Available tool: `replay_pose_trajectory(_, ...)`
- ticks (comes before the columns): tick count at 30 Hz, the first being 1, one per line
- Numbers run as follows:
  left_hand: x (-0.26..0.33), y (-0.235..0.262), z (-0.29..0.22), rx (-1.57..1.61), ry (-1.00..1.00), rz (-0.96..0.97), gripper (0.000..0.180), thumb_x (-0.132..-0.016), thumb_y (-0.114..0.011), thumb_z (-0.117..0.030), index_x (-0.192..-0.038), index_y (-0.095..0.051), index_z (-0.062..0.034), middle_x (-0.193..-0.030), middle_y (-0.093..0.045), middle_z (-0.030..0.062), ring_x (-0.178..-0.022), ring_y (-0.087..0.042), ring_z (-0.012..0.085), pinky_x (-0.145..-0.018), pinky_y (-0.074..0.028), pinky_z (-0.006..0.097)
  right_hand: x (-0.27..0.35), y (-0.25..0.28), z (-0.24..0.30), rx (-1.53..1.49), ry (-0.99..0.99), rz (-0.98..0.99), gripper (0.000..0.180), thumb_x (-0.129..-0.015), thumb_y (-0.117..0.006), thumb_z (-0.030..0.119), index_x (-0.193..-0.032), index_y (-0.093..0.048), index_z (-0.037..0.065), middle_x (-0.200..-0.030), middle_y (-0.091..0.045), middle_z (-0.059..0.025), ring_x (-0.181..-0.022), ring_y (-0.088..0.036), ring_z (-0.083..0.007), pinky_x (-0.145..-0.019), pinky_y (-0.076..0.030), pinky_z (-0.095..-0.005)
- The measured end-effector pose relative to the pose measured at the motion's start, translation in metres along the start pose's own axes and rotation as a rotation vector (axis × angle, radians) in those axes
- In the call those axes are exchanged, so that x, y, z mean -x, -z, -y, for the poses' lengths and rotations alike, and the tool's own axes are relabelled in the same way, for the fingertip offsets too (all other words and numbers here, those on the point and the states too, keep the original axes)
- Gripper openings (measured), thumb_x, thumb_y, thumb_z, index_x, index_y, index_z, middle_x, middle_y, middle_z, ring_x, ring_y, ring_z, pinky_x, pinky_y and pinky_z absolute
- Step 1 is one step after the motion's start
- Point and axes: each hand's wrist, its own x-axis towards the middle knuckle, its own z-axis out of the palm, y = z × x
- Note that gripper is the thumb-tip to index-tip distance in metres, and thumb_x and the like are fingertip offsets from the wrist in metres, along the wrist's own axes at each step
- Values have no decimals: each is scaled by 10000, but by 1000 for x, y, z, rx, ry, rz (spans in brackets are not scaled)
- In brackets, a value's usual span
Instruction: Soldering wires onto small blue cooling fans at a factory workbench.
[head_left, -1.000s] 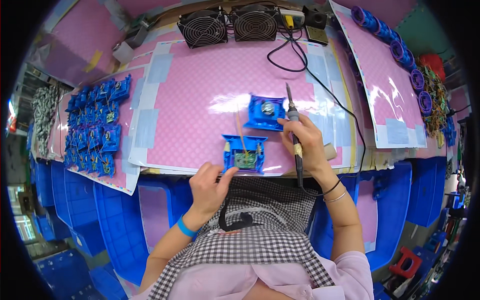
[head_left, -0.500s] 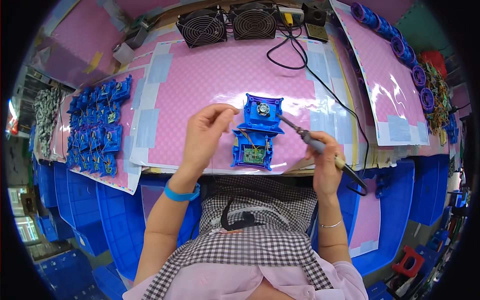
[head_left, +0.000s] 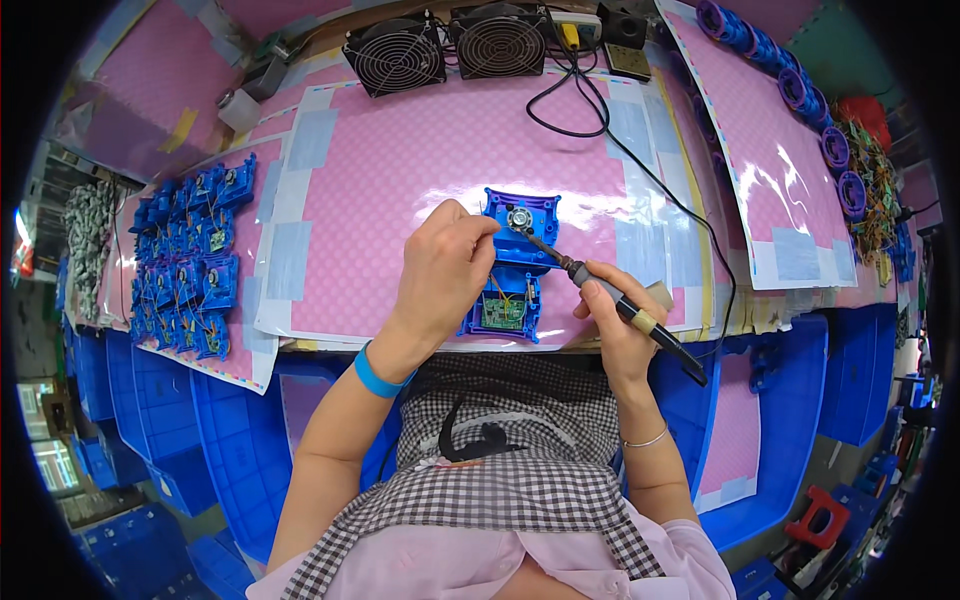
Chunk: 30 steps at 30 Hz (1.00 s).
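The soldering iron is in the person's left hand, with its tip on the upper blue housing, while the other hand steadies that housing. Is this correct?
Not quite: the head view shows the soldering iron in the right hand, not the left. Its tip does rest on the upper blue housing, and the left hand steadies that housing.

Left forearm rose from the lower edge, slanting up and to the right, a blue band around the wrist. Left hand (head_left: pixel 440 270) lay knuckles-up, fingers curled, fingertips pinched together at its upper right. Right forearm came up more steeply, a thin bracelet at the wrist. Right hand (head_left: pixel 610 325) sat lower, fingers closed in a pen grip, thumb uppermost.
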Motion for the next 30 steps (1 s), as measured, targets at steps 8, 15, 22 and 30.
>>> replay_pose_trajectory(8, 0, -4, 1, 7, -33, -25, 133, -743, -662, 26, -864, -712, 3, -666, -543, 72, -557, -528, 153, -498, -407, 295, 0, 0, 1, 52, 31, 18, 229, -871, -632, 42, -1071, -650, -68, -815, -665, -93, -641, -641, -136, -594, -505, -228)
replay_pose_trajectory(15, 0, -7, 2, 11, 9, 15, 133, -757, -630, 20, -870, -699, 6, -727, -556, 100, -618, -569, 215, -560, -453, 342, 0, -2, 1, 68, 31, 20, 221, -859, -639, 18, -1063, -654, -66, -837, -666, -101, -648, -646, -133, -585, -503, -217)
replay_pose_trajectory(22, -1, -11, 4, -32, -76, -11, 135, -760, -656, 16, -888, -691, -8, -712, -581, 89, -608, -583, 187, -533, -450, 313, 2, 3, -6, 228, 180, 52, 227, -841, -659, 19, -1053, -658, -62, -873, -668, -111, -647, -650, -134, -573, -512, -215)
replay_pose_trajectory(30, -1, -13, -12, -131, -82, 51, 99, -785, -657, -31, -882, -643, -23, -786, -640, 117, -704, -633, 272, -612, -494, 364, -13, 19, 17, 153, 42, -58, 190, -812, -697, 48, -982, -700, -34, -769, -693, -85, -603, -621, -92, -533, -459, -199)
